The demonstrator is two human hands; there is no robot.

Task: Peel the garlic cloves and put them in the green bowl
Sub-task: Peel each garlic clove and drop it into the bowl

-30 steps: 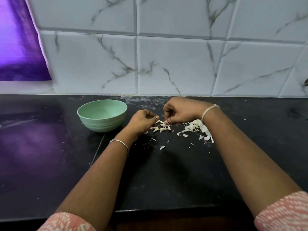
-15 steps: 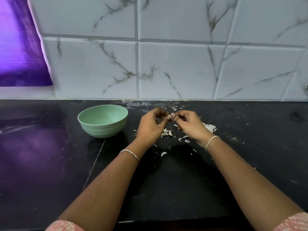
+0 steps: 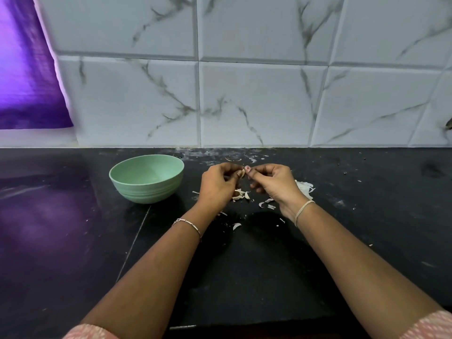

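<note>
Left hand (image 3: 216,185): fingers curled, pinched one small pale garlic clove (image 3: 242,172) at its tips.
Right hand (image 3: 276,184): thumb and forefinger gripped the same clove from the opposite side; both hands were held just above the surface.
Wrists: thin metal chain bracelet (image 3: 187,225) on the left, pale cord band (image 3: 304,210) on the right.
Loose garlic cloves (image 3: 241,195): lay beneath the hands.
Heap of white papery peel (image 3: 304,187): lay behind the right hand.
Round ribbed pale-green bowl (image 3: 146,192): stood upright, left of the left hand, apart from it.
Glossy black stone surface (image 3: 244,277): was flecked with peel scraps.
White grey-veined marble wall tiles (image 3: 256,101): rose behind.
Purple sheet (image 3: 27,81): hung far left.
</note>
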